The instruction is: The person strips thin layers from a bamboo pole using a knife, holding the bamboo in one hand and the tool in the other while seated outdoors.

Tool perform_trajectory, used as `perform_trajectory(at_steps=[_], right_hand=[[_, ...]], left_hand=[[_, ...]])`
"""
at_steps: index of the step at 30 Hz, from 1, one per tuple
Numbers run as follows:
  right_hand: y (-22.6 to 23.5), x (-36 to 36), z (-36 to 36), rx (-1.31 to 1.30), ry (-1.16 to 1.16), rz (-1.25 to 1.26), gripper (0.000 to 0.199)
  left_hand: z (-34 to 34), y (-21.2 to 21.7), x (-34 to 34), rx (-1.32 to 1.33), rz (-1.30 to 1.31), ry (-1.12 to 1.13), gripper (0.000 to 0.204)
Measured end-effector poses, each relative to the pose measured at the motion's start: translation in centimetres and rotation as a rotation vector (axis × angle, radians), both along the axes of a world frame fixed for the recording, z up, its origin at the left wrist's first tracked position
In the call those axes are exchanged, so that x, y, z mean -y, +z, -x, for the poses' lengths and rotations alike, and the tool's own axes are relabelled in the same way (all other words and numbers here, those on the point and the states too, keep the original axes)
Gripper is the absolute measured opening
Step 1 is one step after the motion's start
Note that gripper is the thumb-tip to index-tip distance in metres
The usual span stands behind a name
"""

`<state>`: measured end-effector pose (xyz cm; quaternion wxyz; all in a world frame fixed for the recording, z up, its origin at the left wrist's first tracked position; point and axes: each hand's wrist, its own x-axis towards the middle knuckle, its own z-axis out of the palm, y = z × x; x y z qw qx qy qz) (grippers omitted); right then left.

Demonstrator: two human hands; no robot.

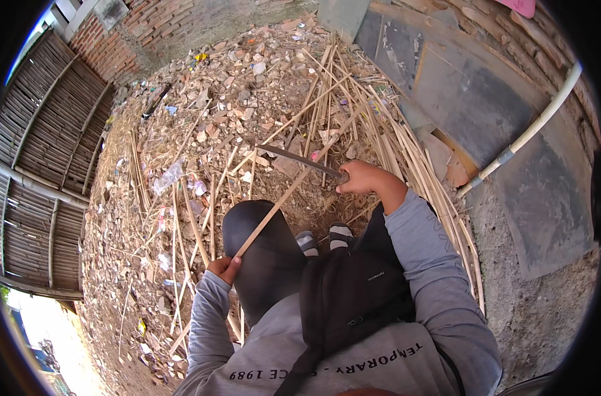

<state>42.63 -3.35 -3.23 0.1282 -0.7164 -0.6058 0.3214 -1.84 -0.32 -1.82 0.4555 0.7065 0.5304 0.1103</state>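
My left hand [225, 268] is closed around the near end of a long bamboo strip [272, 214]. The strip slants up and to the right across my left knee, over the ground toward the pile ahead. In my closed right hand [363, 178] is the handle of a long-bladed knife [286, 155], its dark blade pointing left. Blade and strip cross just left of that hand; whether they touch I cannot tell. Past my knees lies a loose heap of bamboo strips [327, 86], and a long bundle of strips [423, 175] runs down beside my right arm.
Rubble and litter cover the ground [241, 99]. A woven bamboo fence [46, 145] stands at left, a brick wall [162, 30] at the back. Grey sheets [472, 92] lean at right, with a pale pole [535, 125] across them. A black bag [353, 290] lies across my lap.
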Motion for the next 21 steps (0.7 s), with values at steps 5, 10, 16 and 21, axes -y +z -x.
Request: perform_trajectory(at_steps=[5,10,16,21], right_hand=[[0.2,0.0,0.0,0.013,-0.004,-0.002,0.047],[0.1,0.0,0.0,0.025,-0.006,-0.029,0.044],[0.3,0.0,-0.5,0.045,-0.015,-0.037,0.040],[0.1,-0.2,-0.4,0.083,-0.051,-0.015,0.041]], left_hand=[[0.0,0.1,-0.1,-0.003,-0.002,-0.019,0.049],[0.0,0.1,-0.2,-0.020,-0.001,-0.025,0.050],[-0.1,0.1,0.0,-0.030,-0.034,-0.019,0.049],[-0.1,0.2,-0.1,-0.046,-0.032,-0.026,0.050]])
